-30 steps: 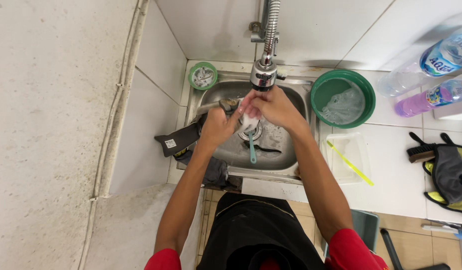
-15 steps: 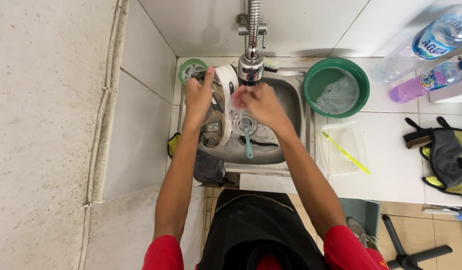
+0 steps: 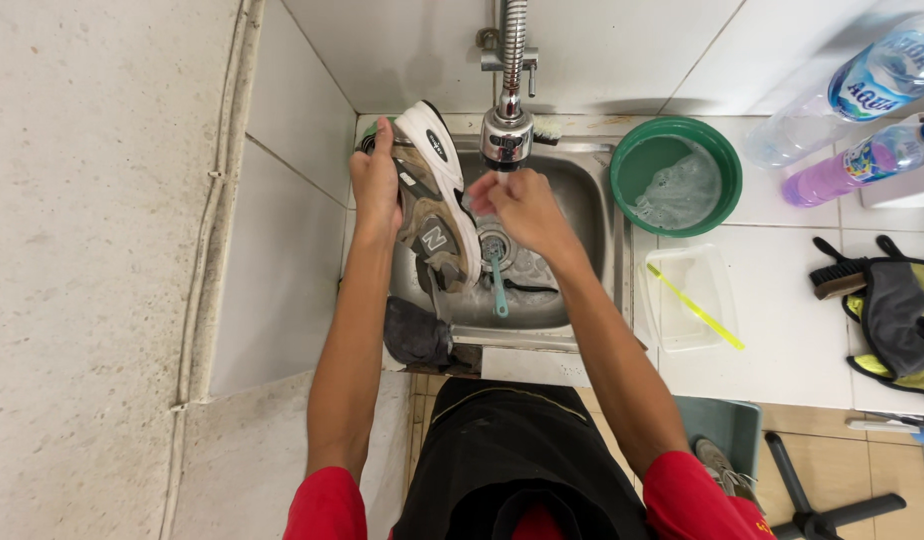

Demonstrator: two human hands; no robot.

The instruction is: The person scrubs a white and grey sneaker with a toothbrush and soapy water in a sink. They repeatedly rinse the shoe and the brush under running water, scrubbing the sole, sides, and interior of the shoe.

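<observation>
My left hand grips a worn grey and white sneaker by its heel end and holds it on its side over the left part of the steel sink. My right hand is under the chrome tap head, fingers curled, with nothing visible in it, close to the shoe's sole. A teal brush lies in the basin by the drain.
A dark cloth hangs over the sink's front left edge. A green basin with water stands right of the sink. On the white counter are a clear tray with a yellow toothbrush, plastic bottles, a dark brush and a rag.
My left hand has lifted the sneaker up from the basin to the sink's left side. My right hand stayed under the tap.
</observation>
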